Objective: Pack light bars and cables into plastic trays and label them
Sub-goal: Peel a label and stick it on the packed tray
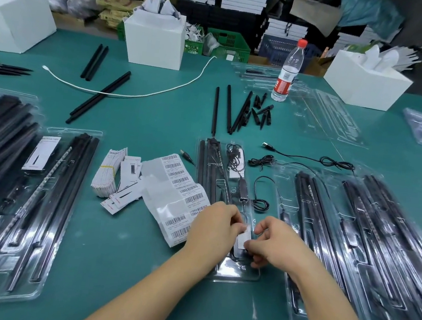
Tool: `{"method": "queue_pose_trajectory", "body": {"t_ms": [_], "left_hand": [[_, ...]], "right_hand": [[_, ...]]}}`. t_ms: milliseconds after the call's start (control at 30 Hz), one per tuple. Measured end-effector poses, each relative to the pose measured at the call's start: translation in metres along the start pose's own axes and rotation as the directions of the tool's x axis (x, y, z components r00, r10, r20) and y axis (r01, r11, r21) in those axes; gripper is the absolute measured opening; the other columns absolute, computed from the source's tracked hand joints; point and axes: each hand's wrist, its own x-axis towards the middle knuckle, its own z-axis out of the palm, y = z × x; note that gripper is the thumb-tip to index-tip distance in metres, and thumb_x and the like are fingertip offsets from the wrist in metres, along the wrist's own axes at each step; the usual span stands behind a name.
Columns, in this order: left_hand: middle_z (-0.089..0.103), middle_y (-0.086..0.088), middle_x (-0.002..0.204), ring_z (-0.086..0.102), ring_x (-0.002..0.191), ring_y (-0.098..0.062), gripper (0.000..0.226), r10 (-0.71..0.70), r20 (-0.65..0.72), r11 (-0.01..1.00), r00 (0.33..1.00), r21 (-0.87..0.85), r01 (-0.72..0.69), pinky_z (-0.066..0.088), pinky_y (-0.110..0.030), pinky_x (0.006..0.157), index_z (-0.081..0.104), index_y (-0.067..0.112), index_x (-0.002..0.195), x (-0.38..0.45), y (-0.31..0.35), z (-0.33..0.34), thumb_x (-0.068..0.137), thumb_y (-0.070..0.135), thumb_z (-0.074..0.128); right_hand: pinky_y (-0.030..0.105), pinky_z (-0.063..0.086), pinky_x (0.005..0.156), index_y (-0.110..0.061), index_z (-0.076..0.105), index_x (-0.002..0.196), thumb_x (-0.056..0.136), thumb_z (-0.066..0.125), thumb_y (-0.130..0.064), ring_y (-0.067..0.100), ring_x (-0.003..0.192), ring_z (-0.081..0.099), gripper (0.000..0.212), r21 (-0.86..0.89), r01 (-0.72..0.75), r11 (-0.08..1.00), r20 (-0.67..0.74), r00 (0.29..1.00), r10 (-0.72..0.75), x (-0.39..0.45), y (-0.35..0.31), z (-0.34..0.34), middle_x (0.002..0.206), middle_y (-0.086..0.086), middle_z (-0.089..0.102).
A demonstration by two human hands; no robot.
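Both hands (243,233) and forearms bare; no sleeves, seemingly no rings or watch.

Almost no text can be read here. The long label sheet (178,198) on the worktop carries rows of barcodes with small print under them — too small to make out. The card (42,152) in the left tray has a heading line, blurred. The bottle label (284,82) is red and white, its print illegible.
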Motion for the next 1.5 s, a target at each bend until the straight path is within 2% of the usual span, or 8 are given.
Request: {"method": "queue_pose_trajectory", "body": {"t_ms": [267,433,633,733,967,1267,1400,1500], "left_hand": [[0.056,0.014,0.076,0.059,0.075,-0.007,0.008,0.001,0.0,1.0,1.0,0.022,-0.001,0.051,-0.031,0.071,0.068,0.026,0.083,0.0,0.001,0.0,0.088,0.033,0.07],[0.062,0.008,0.084,0.061,0.078,-0.012,0.011,0.01,-0.001,0.999,1.0,0.033,-0.01,0.052,-0.033,0.072,0.069,0.024,0.085,0.0,0.001,0.0,0.089,0.034,0.07],[0.06,0.008,0.086,0.059,0.08,-0.013,0.013,0.025,-0.015,0.998,1.0,0.062,-0.024,0.051,-0.034,0.073,0.066,0.023,0.092,0.002,-0.001,0.001,0.09,0.036,0.069],[0.06,0.007,0.09,0.058,0.083,-0.014,0.023,0.019,0.008,0.999,1.0,0.037,-0.02,0.047,-0.031,0.071,0.062,0.025,0.107,0.005,-0.004,0.001,0.088,0.034,0.07],[0.054,0.009,0.089,0.056,0.082,-0.016,0.056,0.012,0.171,0.982,0.985,0.181,-0.044,0.04,-0.032,0.062,0.048,0.028,0.101,0.013,0.003,-0.005,0.065,0.052,0.084],[0.063,0.0,0.078,0.061,0.079,-0.019,0.036,-0.115,0.15,0.982,0.982,0.168,0.09,0.047,-0.032,0.067,0.053,0.018,0.073,0.027,0.017,-0.009,0.08,0.041,0.079],[0.066,-0.002,0.086,0.062,0.083,-0.021,0.029,-0.101,0.093,0.983,0.991,0.16,0.085,0.054,-0.038,0.077,0.055,0.017,0.083,0.021,0.016,-0.005,0.086,0.038,0.074],[0.065,-0.003,0.092,0.06,0.086,-0.023,0.025,-0.066,0.125,0.984,0.99,0.173,0.044,0.049,-0.036,0.075,0.054,0.017,0.093,0.018,0.015,-0.009,0.087,0.032,0.073]], "right_hand": [[0.049,0.062,0.069,-0.011,0.049,0.1,0.084,0.072,-0.004,0.025,0.053,0.066,0.029,-0.072,-0.028,0.997,0.026,0.999,0.03,0.004,-0.005,-0.001,0.06,0.006,0.064],[0.036,0.061,0.056,-0.011,0.049,0.099,0.085,0.07,-0.001,0.02,0.046,0.065,0.027,-0.099,-0.039,0.994,0.028,0.999,0.042,0.006,-0.009,-0.001,0.052,0.003,0.064],[0.037,0.059,0.052,-0.011,0.044,0.091,0.084,0.077,-0.009,0.021,0.046,0.056,0.033,-0.133,-0.06,0.989,0.048,0.997,0.066,0.006,-0.007,-0.006,0.059,0.01,0.062],[0.036,0.059,0.052,-0.009,0.048,0.09,0.085,0.078,-0.011,0.019,0.048,0.058,0.03,-0.115,-0.065,0.991,0.082,0.994,0.075,0.005,-0.004,-0.009,0.058,0.009,0.062],[0.039,0.062,0.06,-0.006,0.053,0.091,0.087,0.075,-0.005,0.017,0.051,0.059,0.022,-0.141,-0.068,0.988,0.148,0.985,0.089,0.003,-0.007,-0.014,0.059,0.009,0.061],[0.033,0.06,0.053,-0.005,0.05,0.094,0.089,0.072,-0.002,0.017,0.051,0.056,0.022,-0.166,-0.058,0.984,0.153,0.985,0.084,-0.002,-0.011,-0.012,0.063,0.011,0.058],[0.039,0.063,0.064,-0.006,0.05,0.093,0.09,0.069,0.0,0.019,0.053,0.057,0.019,-0.149,-0.049,0.988,0.166,0.983,0.074,-0.005,-0.009,-0.013,0.061,0.01,0.058],[0.039,0.063,0.065,-0.005,0.051,0.094,0.092,0.065,0.001,0.019,0.053,0.057,0.016,-0.139,-0.048,0.989,0.169,0.983,0.072,-0.007,-0.007,-0.016,0.062,0.01,0.058]]}}
